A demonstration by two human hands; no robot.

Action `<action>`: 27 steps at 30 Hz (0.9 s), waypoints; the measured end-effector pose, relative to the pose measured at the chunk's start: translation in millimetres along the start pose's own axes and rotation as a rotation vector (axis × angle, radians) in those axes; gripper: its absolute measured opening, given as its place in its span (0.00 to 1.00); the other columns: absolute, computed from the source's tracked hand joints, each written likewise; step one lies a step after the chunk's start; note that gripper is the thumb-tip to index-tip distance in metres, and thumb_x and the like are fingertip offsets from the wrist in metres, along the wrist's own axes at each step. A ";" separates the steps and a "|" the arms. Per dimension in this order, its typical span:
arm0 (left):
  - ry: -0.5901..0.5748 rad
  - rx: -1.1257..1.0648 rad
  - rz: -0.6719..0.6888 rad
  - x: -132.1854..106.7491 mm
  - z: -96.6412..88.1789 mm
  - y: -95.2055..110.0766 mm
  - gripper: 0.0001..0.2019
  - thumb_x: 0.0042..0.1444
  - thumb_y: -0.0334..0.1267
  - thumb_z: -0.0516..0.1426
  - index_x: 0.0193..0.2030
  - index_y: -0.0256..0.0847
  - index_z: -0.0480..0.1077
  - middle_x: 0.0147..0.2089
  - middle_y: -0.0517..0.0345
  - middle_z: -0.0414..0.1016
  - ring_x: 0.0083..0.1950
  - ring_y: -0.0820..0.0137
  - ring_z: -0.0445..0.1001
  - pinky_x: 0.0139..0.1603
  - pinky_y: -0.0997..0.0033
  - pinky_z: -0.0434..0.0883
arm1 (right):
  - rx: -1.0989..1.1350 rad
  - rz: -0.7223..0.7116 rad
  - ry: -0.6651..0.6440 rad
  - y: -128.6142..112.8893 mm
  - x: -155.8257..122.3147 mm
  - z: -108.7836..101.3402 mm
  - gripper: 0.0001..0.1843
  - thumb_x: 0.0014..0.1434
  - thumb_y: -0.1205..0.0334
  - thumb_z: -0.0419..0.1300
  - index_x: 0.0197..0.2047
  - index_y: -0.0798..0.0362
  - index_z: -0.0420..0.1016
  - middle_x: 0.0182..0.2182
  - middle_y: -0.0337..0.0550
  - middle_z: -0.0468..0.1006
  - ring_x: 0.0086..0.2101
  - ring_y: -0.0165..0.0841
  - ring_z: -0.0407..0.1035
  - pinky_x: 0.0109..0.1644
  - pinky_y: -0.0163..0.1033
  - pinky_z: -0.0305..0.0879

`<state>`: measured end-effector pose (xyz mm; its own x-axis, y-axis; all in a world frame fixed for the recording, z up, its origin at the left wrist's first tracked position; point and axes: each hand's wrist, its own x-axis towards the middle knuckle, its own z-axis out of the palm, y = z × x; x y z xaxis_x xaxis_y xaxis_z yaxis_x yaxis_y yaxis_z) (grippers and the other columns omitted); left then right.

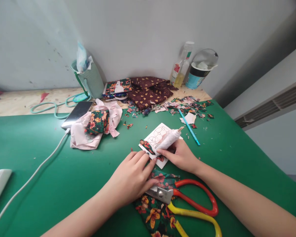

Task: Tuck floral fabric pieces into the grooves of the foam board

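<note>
A white card [156,134] with a drawn line pattern lies on the green table, with scraps of floral cloth [147,145] on its lower left part. In my right hand [184,154] is a white-wrapped stick [169,139], held slanting over the card; thin wooden ends stick out at its upper right, and its lower end is close to the card. My left hand [134,174] lies with fingers stretched out, its fingertips at the card's lower left edge. Below it, scissors [162,195] with one red and one yellow handle rest on green floral cloth [153,210]; their blades are mostly hidden under my left hand.
A blue pencil-like stick [188,127] and many cloth scraps [192,105] lie behind the card. Maroon cloth [150,90], a bottle [182,65] and a tub [198,75] stand along the wall. Left are a phone [79,113], pink cloth [85,140] and a green holder [92,79].
</note>
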<state>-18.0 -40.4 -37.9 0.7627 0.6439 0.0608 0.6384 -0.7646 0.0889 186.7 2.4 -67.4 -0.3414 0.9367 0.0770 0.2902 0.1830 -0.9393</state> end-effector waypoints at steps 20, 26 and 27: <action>0.002 0.008 -0.004 0.1 -0.7 -0.2 0.23 0.63 0.48 0.50 0.58 0.34 0.64 0.47 0.43 0.71 0.49 0.56 0.69 0.48 0.54 0.68 | 0.053 0.060 -0.008 3.4 0.4 -0.2 0.10 0.54 0.60 0.63 0.39 0.53 0.71 0.35 0.44 0.79 0.35 0.38 0.76 0.37 0.41 0.74; -0.008 -0.006 -0.006 -0.7 0.1 -0.1 0.24 0.63 0.48 0.50 0.58 0.32 0.64 0.48 0.43 0.70 0.49 0.54 0.68 0.49 0.52 0.68 | -0.035 0.023 -0.013 1.2 0.1 -1.0 0.08 0.54 0.60 0.63 0.36 0.54 0.72 0.33 0.45 0.80 0.33 0.38 0.76 0.36 0.40 0.74; -0.008 -0.008 -0.008 -0.6 0.2 -0.3 0.24 0.63 0.48 0.50 0.59 0.32 0.64 0.48 0.42 0.70 0.50 0.54 0.68 0.49 0.52 0.68 | -0.047 0.021 -0.016 1.3 -0.2 -0.9 0.08 0.54 0.60 0.63 0.37 0.54 0.72 0.34 0.45 0.80 0.34 0.39 0.76 0.37 0.41 0.74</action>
<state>-18.7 -40.6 -38.2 0.7588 0.6493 0.0517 0.6433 -0.7595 0.0970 187.9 2.7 -68.4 -0.3487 0.9358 0.0514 0.3387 0.1770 -0.9241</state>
